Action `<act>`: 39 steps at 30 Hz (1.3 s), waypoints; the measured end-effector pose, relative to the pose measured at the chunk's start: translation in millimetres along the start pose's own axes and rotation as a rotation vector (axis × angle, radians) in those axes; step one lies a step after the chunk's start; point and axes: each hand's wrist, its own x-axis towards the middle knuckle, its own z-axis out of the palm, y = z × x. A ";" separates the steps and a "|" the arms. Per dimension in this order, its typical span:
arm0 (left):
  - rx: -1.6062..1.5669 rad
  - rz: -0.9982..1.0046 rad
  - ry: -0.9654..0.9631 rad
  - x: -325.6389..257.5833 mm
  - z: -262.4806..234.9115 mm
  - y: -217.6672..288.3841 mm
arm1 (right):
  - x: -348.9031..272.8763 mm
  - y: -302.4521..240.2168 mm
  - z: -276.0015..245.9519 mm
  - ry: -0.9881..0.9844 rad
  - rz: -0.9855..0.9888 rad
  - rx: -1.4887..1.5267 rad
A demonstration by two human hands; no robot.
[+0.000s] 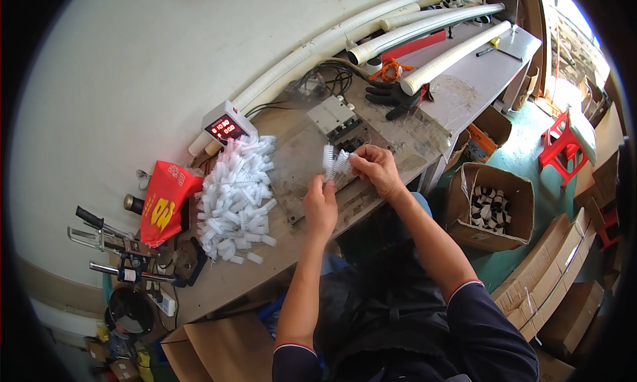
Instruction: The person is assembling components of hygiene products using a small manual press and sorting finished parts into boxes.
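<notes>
My left hand (321,205) and my right hand (376,168) meet above the worn workbench (398,140), both pinching a small bunch of white bristly plastic pieces (336,162). The left holds the lower end, the right the upper right side. A large heap of the same white pieces (235,196) lies on the bench to the left of my hands. Just beyond the held bunch sits a grey switch box (335,117) with black wires.
A small white meter with red digits (227,126) stands by the wall. Long white pipes (398,34) and a black glove (393,93) lie at the back. A red bag (166,199) and metal tools (119,249) sit left. Open cardboard boxes (491,206) and a red stool (563,146) stand right.
</notes>
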 end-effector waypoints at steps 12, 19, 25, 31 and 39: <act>-0.094 -0.236 0.345 -79.2 -120.4 -12.9 | -0.4 7.4 4.8 0.116 0.000 -0.011; 0.018 -0.353 0.774 -205.1 -290.7 -60.7 | 5.9 22.7 -9.6 0.097 -0.087 -0.133; -0.179 -0.565 1.100 -295.6 -392.4 -56.6 | 13.7 33.3 -23.1 0.059 -0.120 -0.164; -0.468 -0.555 1.142 -340.2 -433.8 -50.0 | 13.4 34.9 -16.8 0.084 -0.092 -0.194; -0.601 -0.634 1.278 -399.3 -475.7 -97.0 | 16.3 36.5 -22.9 0.089 -0.074 -0.244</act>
